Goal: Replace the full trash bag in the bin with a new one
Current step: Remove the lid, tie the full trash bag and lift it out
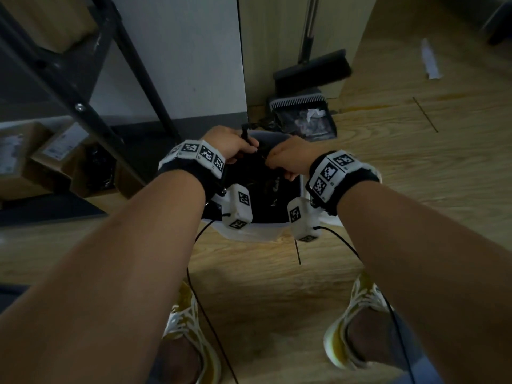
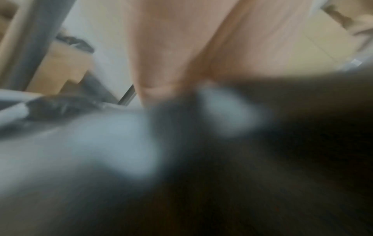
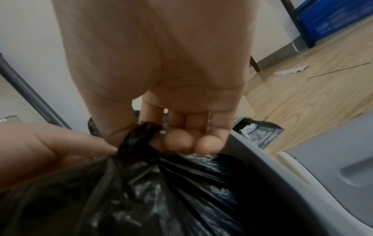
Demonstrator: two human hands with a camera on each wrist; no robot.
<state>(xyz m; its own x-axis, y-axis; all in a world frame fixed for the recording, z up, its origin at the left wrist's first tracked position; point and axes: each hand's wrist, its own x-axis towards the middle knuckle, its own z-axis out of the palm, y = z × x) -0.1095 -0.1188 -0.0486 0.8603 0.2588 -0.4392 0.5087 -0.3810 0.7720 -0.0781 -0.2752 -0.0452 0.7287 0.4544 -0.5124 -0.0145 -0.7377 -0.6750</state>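
From the head camera I see both of my hands over the bin (image 1: pixel 266 231), a pale plastic one standing on the wooden floor (image 1: pixel 388 167) between my feet and the wall. The black trash bag (image 1: pixel 260 189) sits inside it, its top gathered up. My left hand (image 1: pixel 230 146) is closed round a twisted black strip of the bag near the far rim, and my right hand (image 1: pixel 288 159) is closed on the bunched plastic just beside it; the two hands nearly touch. Behind the bin a dustpan (image 1: pixel 304 120) with scraps in it lies on the floor under a black broom head (image 1: pixel 313 70), and cardboard boxes (image 1: pixel 36 162) sit low under a dark metal rack (image 1: pixel 83 87) on the left.

The left wrist camera is badly blurred. I can make out the palm of my left hand (image 2: pixel 171 47) at the top and a dark mass below that is probably the trash bag (image 2: pixel 262 159), but I cannot tell the grip from here.

The right wrist camera is clearer. My right hand (image 3: pixel 161 79) pinches the bag's knotted neck between thumb and curled fingers (image 3: pixel 179 140), and the fingers of my left hand (image 3: pixel 50 146) press in from the left against the same knot. The glossy trash bag (image 3: pixel 151 191) fills the lower frame, still down inside the grey bin (image 3: pixel 282 167). The dustpan (image 3: pixel 256 132) shows beyond the rim.
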